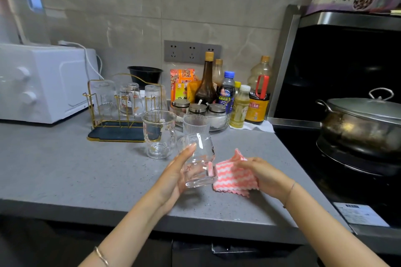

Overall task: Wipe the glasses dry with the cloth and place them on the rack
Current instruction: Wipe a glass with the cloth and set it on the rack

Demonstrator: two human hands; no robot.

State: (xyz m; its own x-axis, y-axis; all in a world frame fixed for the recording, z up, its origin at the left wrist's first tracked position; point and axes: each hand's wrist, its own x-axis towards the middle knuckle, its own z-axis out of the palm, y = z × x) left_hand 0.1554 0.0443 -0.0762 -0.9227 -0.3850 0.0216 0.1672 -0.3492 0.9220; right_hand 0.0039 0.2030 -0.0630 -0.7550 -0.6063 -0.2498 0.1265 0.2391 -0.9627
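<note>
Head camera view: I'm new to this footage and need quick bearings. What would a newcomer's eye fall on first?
First, the centre foreground: the left hand holds a tilted clear glass tumbler, while the right hand grips a pink-and-white wavy-striped cloth on its right. Behind them to the left, a gold wire rack on the grey counter carries three upturned clear glasses.

A home kitchen is shown by a tiled wall, sauce bottles (206, 78), a microwave (43, 82) and a lidded pot (360, 123) on the stove.
</note>
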